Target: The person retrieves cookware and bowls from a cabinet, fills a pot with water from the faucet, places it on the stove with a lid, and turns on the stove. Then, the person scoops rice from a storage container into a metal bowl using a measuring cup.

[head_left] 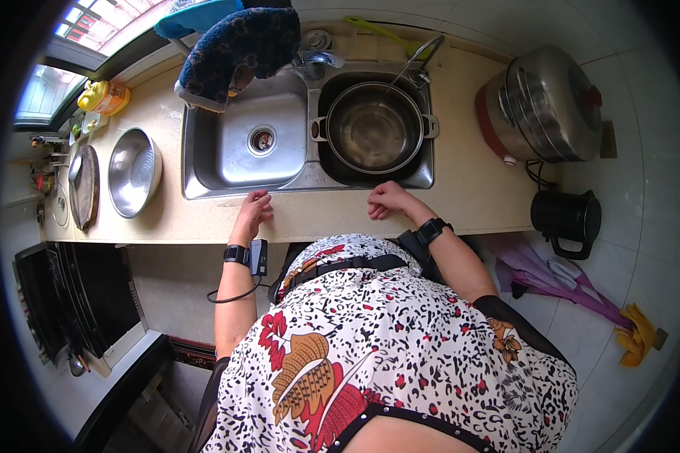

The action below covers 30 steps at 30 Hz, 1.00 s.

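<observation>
My left hand [255,211] rests near the front edge of the double-basin steel sink [302,183], below the left basin. Its fingers are loosely bent and slightly apart, with nothing in them. Below the right basin, my right hand [387,201] hangs over the counter, its fingers relaxed and half curled, also holding nothing. Inside the right basin sits a two-handled metal pot [375,127], close beyond my right hand. A thin curved tap [428,50] leans over the pot's far right rim. Whether the pot contains water, I cannot tell.
On the left are a metal bowl [134,174], a round wooden board [85,185] and a yellow-lidded container [103,98]. A dark patterned cloth [238,53] hangs over the left basin's back corner. To the right stand a lidded steamer [544,106] and a black kettle [567,220].
</observation>
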Available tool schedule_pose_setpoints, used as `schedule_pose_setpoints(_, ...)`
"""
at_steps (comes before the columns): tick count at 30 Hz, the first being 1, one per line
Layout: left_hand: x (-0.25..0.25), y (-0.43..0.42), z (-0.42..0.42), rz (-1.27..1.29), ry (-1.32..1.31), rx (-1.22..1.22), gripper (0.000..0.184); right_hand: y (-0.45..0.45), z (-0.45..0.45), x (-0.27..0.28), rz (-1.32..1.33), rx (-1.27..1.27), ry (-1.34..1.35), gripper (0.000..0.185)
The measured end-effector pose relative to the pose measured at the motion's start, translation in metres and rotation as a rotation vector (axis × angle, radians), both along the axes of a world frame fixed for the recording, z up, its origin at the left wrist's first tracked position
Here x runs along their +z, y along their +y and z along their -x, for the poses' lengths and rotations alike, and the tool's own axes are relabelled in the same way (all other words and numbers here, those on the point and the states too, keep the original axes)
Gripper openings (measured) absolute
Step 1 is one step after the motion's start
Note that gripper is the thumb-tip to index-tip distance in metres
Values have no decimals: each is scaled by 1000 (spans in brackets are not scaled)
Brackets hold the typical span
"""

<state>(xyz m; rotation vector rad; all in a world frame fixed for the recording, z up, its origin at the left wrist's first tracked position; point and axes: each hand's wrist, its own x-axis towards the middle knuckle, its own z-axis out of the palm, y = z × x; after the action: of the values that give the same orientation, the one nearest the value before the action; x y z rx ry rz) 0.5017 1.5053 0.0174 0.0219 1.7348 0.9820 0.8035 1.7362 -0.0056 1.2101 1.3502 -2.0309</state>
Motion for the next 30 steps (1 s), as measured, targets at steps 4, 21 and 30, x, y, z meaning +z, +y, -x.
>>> schedule_pose_setpoints(4,0,0,0,1,1,-2,33,0,2,6,1,-2,-13,16)
schedule_pose_setpoints(21,-28,41,33,176,617,-432,58,36,-22,-16,-896,57,256,16)
schedule_pose_setpoints(30,-14,141,-2,-5,1145,-842,93,127,-38,47,-1494,247,-267,79)
